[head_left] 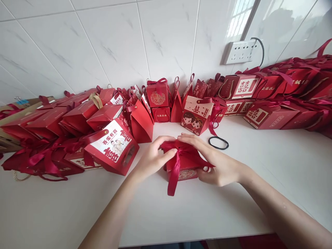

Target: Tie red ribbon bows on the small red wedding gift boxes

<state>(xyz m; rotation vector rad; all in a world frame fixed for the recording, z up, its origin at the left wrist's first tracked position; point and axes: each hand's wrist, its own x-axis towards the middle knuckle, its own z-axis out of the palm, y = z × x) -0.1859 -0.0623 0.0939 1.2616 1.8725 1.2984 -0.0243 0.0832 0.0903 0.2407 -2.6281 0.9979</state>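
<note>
A small red gift box (188,174) with a gold pattern on its front stands on the white counter (197,214) between my hands. A dark red satin ribbon (174,174) is tied over its top, one tail hanging down the front. My left hand (156,157) rests on the box's left side, fingers at the back of the top and thumb over the ribbon knot. My right hand (214,160) wraps the right side, fingers along the top and back, thumb low near the front right corner. Some fingertips are hidden behind the box.
Many red gift boxes (75,112) line the left and back. A box with a white printed panel (115,145) leans near my left arm. A box with cartoon faces (194,117) and a black hair tie (218,148) lie beyond. A socket strip (240,52) is on the tiled wall.
</note>
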